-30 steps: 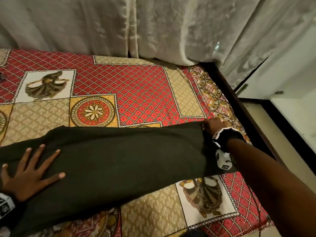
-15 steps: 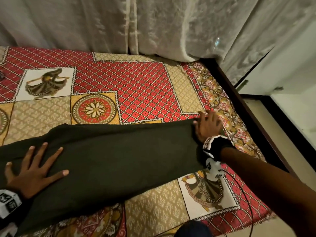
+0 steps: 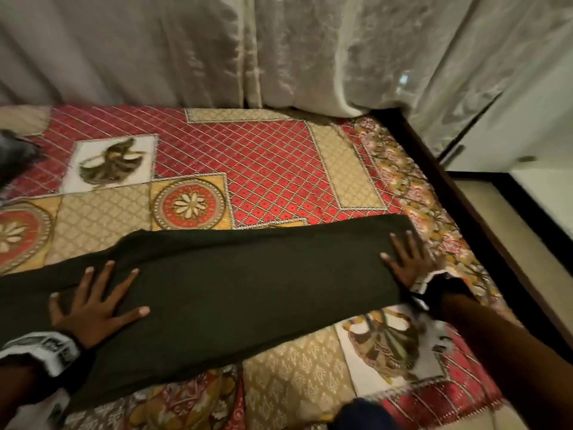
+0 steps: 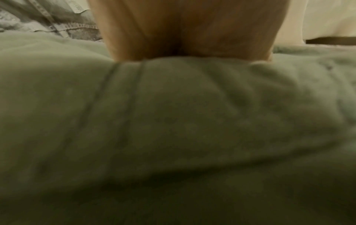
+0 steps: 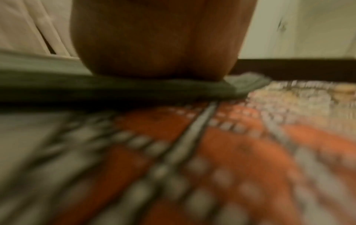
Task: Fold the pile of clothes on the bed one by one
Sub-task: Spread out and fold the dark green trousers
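Observation:
A long dark olive garment (image 3: 242, 274) lies flat across the patterned bedspread (image 3: 263, 169), running from the left edge to near the right side. My left hand (image 3: 96, 302) rests flat on its left part, fingers spread. My right hand (image 3: 409, 262) lies flat on its right end, fingers straight. In the left wrist view the olive cloth (image 4: 173, 121) fills the frame under the palm (image 4: 185, 30). The right wrist view shows the palm (image 5: 158, 38) pressing the garment's edge (image 5: 240, 86) onto the bedspread (image 5: 212, 144).
White curtains (image 3: 279, 51) hang along the far side of the bed. A dark wooden bed frame (image 3: 459, 193) borders the right side, with floor (image 3: 527, 243) beyond. Another dark garment (image 3: 15, 153) shows at the far left. A grey cloth (image 4: 48, 19) lies behind the olive one.
My right hand has gone from gripping the garment's right end to lying flat on it with straight fingers. The left hand has stayed flat on the cloth.

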